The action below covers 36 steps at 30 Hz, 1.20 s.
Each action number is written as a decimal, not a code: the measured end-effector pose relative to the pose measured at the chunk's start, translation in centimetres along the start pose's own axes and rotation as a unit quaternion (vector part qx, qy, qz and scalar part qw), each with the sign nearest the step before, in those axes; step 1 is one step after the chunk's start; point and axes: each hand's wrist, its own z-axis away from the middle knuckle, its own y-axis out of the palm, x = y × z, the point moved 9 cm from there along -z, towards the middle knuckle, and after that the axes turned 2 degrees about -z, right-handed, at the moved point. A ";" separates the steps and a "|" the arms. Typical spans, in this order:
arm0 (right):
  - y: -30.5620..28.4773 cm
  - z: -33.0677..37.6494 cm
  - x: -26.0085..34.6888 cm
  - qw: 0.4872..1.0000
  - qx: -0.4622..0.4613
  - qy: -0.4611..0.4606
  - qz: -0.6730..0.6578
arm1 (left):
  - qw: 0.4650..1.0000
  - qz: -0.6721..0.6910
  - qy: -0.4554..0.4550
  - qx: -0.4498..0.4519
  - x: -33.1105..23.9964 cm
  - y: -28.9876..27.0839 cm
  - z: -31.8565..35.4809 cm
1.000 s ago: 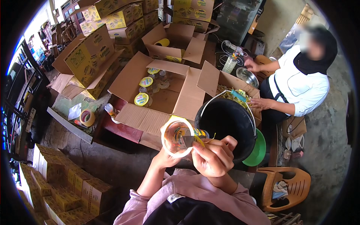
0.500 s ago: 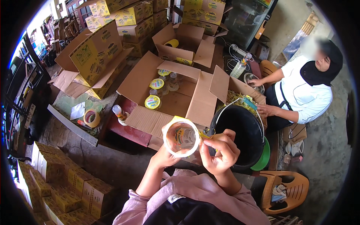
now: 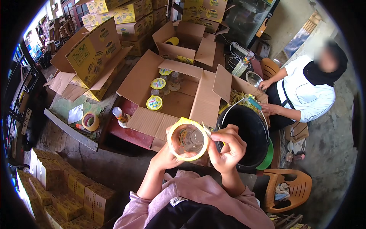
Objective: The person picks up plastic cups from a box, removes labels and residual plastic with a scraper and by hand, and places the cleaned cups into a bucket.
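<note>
- left hand (image 3: 164,155) wraps clear jar (image 3: 187,142) from below, mouth up
- right hand (image 3: 228,147) pinches jar's yellow rim (image 3: 182,155)
- black bucket (image 3: 249,129) just right of grip

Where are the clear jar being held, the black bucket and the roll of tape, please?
clear jar (image 3: 188,140), head view, on its open mouth.
black bucket (image 3: 249,128), head view, on its dark inside wall.
roll of tape (image 3: 90,121), head view, on its ring, lying on the floor.

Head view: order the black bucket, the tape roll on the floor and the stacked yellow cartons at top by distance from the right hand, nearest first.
From the right hand:
1. Black bucket, right beside it, at its right.
2. Tape roll, on the floor, far to the left.
3. Stacked yellow cartons, along the top edge, behind the open boxes.
</note>
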 end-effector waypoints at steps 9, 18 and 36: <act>-1.5 1.0 0.3 1.000 0.003 -0.001 0.014 | 1.000 -0.017 0.017 0.000 -1.2 1.4 -0.6; -3.4 1.1 -0.4 1.000 0.006 -0.011 0.017 | 0.999 -0.022 0.002 -0.043 -1.1 2.5 -0.5; -6.0 2.2 -2.4 0.995 0.029 0.047 -0.080 | 0.999 -0.006 -0.022 -0.037 -1.9 5.8 -0.2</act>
